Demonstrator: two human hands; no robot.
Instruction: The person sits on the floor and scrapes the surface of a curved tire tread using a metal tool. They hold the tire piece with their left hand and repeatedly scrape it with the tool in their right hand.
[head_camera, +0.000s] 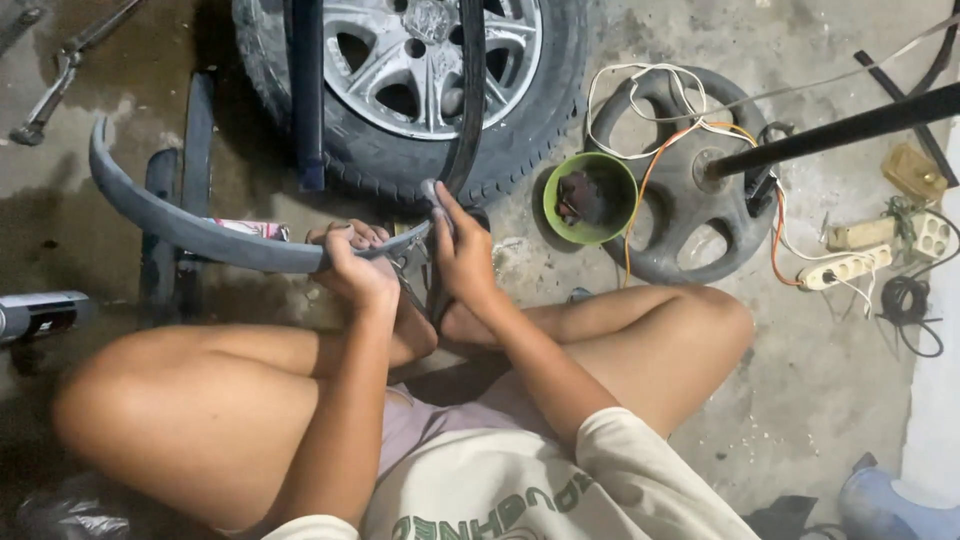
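Observation:
I sit cross-legged on a concrete floor. My left hand (352, 266) grips a long curved grey plastic trim piece (190, 228) that arcs up and to the left. My right hand (462, 248) is at the trim's right end, with the thumb and fingertips pressed on it; whether it holds something small there is unclear. Directly ahead lies a car wheel (420, 70) with a silver alloy rim and black tyre. Two dark strips (306, 90) stand or lean across the wheel.
A green bucket (590, 198) sits right of the wheel, beside a black wheel cover (690, 170) draped with white and orange wires. A power strip (850, 266) and sockets lie far right. A black bar (850, 128) crosses top right. A spray can (42, 314) lies left; tools top left.

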